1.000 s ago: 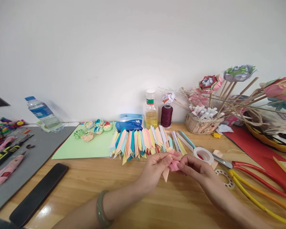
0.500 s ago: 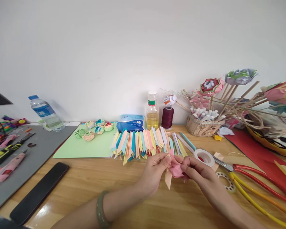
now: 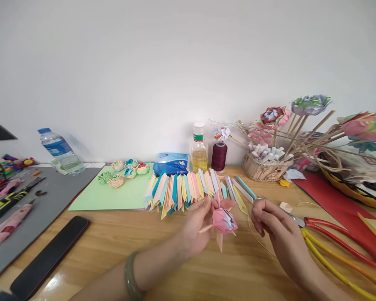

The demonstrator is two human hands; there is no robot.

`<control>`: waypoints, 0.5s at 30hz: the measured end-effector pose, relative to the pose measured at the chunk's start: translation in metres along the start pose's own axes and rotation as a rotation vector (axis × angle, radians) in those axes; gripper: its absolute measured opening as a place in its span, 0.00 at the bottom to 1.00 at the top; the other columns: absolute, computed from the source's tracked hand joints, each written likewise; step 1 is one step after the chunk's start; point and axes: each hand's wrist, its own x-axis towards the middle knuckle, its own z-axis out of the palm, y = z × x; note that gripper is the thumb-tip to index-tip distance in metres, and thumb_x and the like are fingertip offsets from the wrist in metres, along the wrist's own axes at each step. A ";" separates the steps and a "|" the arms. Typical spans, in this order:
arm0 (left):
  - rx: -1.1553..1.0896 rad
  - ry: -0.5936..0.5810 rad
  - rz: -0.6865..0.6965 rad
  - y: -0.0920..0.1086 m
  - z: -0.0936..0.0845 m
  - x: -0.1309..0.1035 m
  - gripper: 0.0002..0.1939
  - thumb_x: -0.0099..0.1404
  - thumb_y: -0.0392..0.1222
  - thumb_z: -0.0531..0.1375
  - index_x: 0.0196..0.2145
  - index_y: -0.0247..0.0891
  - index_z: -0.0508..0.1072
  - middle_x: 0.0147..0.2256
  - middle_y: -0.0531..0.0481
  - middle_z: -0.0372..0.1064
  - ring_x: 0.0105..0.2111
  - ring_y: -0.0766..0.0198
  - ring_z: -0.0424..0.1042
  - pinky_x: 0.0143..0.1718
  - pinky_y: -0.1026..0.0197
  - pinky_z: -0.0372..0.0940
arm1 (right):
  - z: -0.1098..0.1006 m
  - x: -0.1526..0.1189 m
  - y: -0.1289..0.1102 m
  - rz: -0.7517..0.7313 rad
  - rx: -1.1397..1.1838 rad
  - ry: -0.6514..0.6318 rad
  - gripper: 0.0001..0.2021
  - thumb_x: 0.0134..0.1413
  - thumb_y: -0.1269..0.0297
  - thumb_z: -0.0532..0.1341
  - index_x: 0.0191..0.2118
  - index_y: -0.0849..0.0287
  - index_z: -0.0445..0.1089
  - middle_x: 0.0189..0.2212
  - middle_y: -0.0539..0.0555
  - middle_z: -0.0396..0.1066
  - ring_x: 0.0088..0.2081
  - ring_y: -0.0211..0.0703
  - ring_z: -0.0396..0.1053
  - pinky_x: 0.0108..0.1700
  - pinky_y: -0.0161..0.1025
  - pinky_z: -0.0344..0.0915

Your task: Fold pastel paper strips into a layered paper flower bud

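Note:
My left hand (image 3: 199, 228) pinches a pink paper flower (image 3: 222, 219) at its upper left, over the table. Whitish folds show in the flower's centre, and pale peach paper points stick out below and to the left. My right hand (image 3: 274, 225) is apart from the flower, its fingers curled together; what they hold, if anything, is hidden. A thin tan thread (image 3: 253, 229) curves past its fingertips. Beyond the hands lies a row of folded paper strips (image 3: 178, 190) in many colours.
Red- and yellow-handled scissors (image 3: 338, 234) lie right of my right hand. Behind stand an oil bottle (image 3: 199, 152), a maroon thread spool (image 3: 219, 156) and a basket (image 3: 266, 167) of white rolls. A black slab (image 3: 50, 255) and a green sheet (image 3: 90, 196) are at left.
My right hand has let go of the pink flower and moved right, covering the white tape roll. The flower has turned in my left hand, showing its whitish centre.

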 end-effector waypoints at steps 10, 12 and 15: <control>-0.009 -0.004 -0.030 0.004 0.002 0.000 0.11 0.52 0.44 0.60 0.20 0.34 0.66 0.42 0.47 0.64 0.38 0.62 0.66 0.37 0.61 0.61 | 0.014 -0.003 -0.015 0.087 0.117 -0.433 0.13 0.50 0.55 0.56 0.39 0.55 0.63 0.29 0.49 0.68 0.32 0.42 0.66 0.34 0.37 0.63; 0.063 0.032 0.029 0.004 0.001 0.000 0.09 0.47 0.41 0.64 0.22 0.34 0.67 0.39 0.49 0.64 0.33 0.66 0.65 0.34 0.64 0.60 | 0.013 -0.004 -0.014 0.064 0.069 -0.387 0.12 0.49 0.53 0.56 0.35 0.56 0.65 0.28 0.50 0.68 0.30 0.41 0.66 0.32 0.37 0.63; 0.200 0.074 0.049 0.009 -0.001 0.002 0.11 0.45 0.40 0.65 0.27 0.35 0.68 0.33 0.51 0.65 0.26 0.71 0.63 0.27 0.67 0.58 | 0.009 -0.003 -0.012 -0.034 -0.096 -0.294 0.11 0.50 0.54 0.56 0.30 0.57 0.66 0.26 0.50 0.67 0.27 0.39 0.65 0.30 0.35 0.63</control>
